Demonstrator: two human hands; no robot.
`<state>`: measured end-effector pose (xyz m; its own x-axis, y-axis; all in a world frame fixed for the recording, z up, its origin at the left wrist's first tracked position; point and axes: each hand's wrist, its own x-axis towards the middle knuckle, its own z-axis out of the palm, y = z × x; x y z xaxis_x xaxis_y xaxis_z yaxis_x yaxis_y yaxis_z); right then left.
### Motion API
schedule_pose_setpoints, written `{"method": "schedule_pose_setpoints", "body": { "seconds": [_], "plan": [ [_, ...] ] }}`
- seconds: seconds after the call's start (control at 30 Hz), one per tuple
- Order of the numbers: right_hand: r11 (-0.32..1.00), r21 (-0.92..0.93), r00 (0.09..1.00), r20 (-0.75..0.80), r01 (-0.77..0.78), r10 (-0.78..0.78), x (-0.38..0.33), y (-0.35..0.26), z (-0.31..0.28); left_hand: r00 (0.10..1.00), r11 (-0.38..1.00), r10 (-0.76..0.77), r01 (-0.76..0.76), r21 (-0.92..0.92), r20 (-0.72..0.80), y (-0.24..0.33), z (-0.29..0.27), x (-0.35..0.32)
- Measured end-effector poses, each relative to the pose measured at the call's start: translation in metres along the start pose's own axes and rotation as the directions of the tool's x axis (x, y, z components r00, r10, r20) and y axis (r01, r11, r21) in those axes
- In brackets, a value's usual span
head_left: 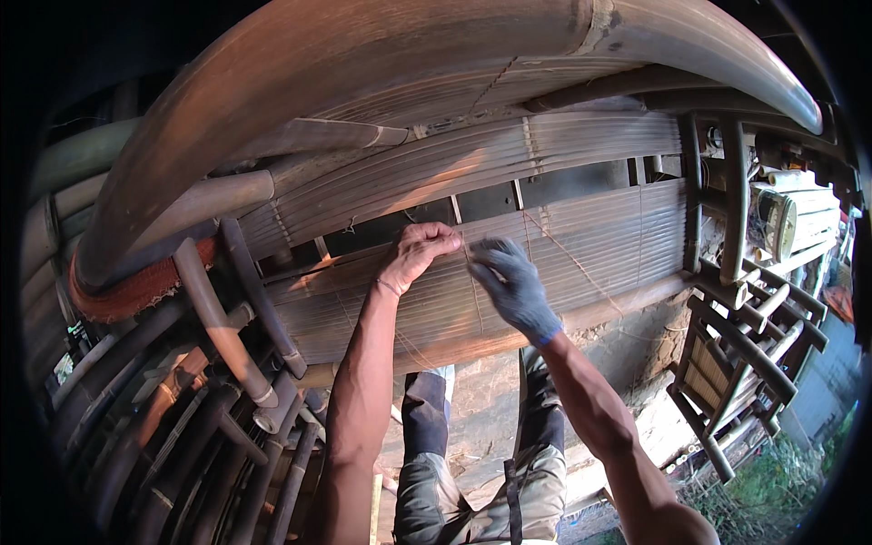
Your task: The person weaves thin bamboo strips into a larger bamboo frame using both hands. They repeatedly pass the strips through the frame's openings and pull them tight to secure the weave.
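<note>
A seat of thin bamboo slats [581,241] in a bamboo frame lies before me. Over its middle, my left hand [423,253] is bare, with thumb and forefinger pinched on a thin reddish-brown string [475,295]. That string runs down across the slats. Close on the right, my right hand [514,289] wears a grey knit glove. Its fingers curl in toward the same string, slightly blurred, and seem to pinch it. Another string [581,268] slants over the slats towards the lower right.
A thick curved bamboo pole [363,54] arches across the top. A slatted panel [599,145] stands behind a dark gap with short upright pieces. Bamboo frames [173,436] crowd the left. A small bamboo piece of furniture [736,363] is at right, near grass [772,490].
</note>
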<state>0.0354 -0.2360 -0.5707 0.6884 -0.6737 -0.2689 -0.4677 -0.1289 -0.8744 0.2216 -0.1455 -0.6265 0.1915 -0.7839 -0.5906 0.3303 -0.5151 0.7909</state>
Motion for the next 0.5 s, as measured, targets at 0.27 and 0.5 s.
{"method": "schedule_pose_setpoints", "body": {
  "seconds": [0.27,0.5],
  "plan": [
    [0.553,0.009,0.516,-0.348,-0.833,0.783,-0.301,0.101,-0.144,0.973,0.495,0.179,0.038,0.868,-0.144,-0.030,0.020,0.010],
    [0.626,-0.682,0.926,-0.303,-0.377,0.226,-0.142,0.045,-0.055,0.982,0.478,0.161,0.009,0.878,-0.098,-0.055,0.017,0.015]
  ]
}}
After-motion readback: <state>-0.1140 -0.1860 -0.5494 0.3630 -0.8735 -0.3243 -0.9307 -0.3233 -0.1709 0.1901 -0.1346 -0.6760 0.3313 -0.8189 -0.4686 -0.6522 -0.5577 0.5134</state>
